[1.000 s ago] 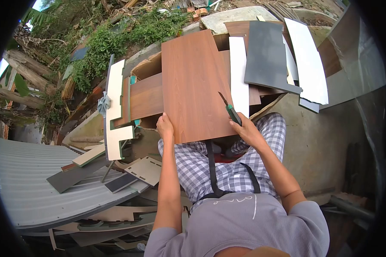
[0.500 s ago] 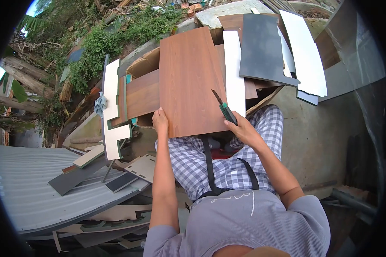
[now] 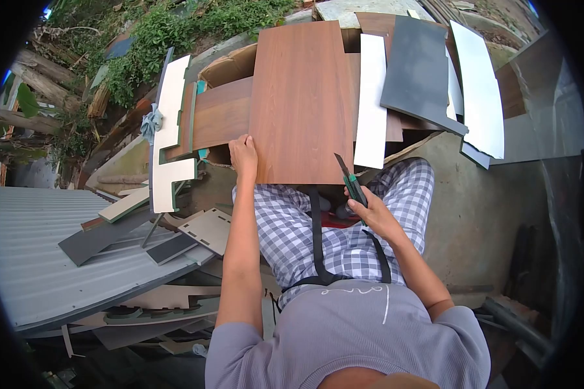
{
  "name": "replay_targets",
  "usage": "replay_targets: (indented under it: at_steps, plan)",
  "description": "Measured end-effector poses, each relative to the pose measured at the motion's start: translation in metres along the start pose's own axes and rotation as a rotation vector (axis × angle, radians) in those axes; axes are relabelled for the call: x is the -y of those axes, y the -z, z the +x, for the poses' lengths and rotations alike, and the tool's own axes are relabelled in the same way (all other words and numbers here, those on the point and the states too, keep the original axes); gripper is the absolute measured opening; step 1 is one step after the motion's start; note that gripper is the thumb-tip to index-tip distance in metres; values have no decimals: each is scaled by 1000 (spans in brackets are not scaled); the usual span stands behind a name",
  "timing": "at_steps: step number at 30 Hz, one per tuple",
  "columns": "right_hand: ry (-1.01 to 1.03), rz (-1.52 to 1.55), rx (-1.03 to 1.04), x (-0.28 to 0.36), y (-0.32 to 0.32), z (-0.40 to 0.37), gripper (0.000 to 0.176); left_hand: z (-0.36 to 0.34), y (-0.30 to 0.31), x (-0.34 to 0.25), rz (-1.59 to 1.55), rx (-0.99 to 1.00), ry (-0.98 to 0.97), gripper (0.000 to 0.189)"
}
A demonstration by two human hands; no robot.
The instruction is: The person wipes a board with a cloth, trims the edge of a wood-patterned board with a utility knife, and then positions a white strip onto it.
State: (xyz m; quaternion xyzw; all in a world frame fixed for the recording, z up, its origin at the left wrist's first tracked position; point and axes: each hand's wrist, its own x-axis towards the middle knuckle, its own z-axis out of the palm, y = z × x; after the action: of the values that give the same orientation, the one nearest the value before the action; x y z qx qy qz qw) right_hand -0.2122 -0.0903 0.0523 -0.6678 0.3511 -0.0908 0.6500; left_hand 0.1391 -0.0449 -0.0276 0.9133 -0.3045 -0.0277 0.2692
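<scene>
A wide brown wood-grain board [image 3: 302, 107] lies in front of my knees on top of other panels. My left hand [image 3: 243, 157] is closed on the board's left edge near its lower corner. In my right hand [image 3: 376, 214] is a green-and-black utility knife [image 3: 353, 188], its blade extended and pointing up and away from me. The blade tip overlaps the board's lower right corner in view; whether it touches cannot be made out. Right of the board lie a narrow white panel [image 3: 370, 104] and a dark grey panel [image 3: 416, 71].
Under the panels is an opened cardboard box [image 3: 230, 68]. A notched cream strip [image 3: 169, 136] with a grey cloth [image 3: 151, 123] stands at its left. Offcuts lie on a corrugated metal sheet [image 3: 32, 240] at lower left. A long white panel [image 3: 477, 91] leans at the right.
My right hand has drawn the knife back from over the board to its lower right corner. My left hand stays at the left edge, and the whole view has shifted slightly.
</scene>
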Motion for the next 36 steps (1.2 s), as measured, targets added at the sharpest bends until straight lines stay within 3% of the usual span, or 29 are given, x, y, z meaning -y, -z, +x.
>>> replay_targets:
  at_steps: [1, 3, 4, 8, 10, 11, 16, 19, 21, 25, 27, 28, 30, 34, 36]
  plan:
    - [0, -8, 16, 0, 0, 0, 31, -1, 3, 1, 0, -7, 17, 28]
    - [-53, 123, 15, -2, -3, -1, 32, -6, 11, 5, 37, -290, -236, 27]
    - [-93, 192, 25, 2, -4, -2, 33, -13, 24, -4, 48, -301, -214, 27]
    - [9, 269, -45, 15, -13, 5, 36, -73, 57, -44, -602, 89, -48, 36]
    - [33, 330, -80, 20, -23, 14, 39, -118, 50, -55, -980, 463, 82, 44]
    - [47, 358, -96, 20, -27, 18, 40, -135, 59, -65, -975, 676, 145, 50]
    - [123, 260, -56, 33, -43, 35, 45, -177, 60, -76, -1109, 814, 115, 57]
    - [142, 161, 38, 38, -55, 39, 46, -189, 69, -82, -1183, 905, 116, 49]
    - [149, 141, 152, 32, -65, 40, 47, -197, 62, -76, -1258, 769, 92, 46]
    - [69, 434, 355, 10, -84, 46, 78, -200, 82, -60, -1502, 783, 282, 37]
    - [-1, 297, 456, -20, -85, 53, 85, -199, 82, -45, -1551, 638, 419, 31]
    - [-40, 146, 464, -53, -88, 59, 85, -193, 82, -35, -1573, 541, 416, 27]
    - [-79, -211, 551, -60, -88, 51, 78, -171, 97, -16, -1536, 374, 478, 27]
    - [-27, -450, 629, -59, -85, 42, 74, -95, 118, 51, -1000, 53, 456, 26]
    - [-45, -421, 598, -66, -77, 42, 73, -50, 125, 83, -706, -86, 394, 30]
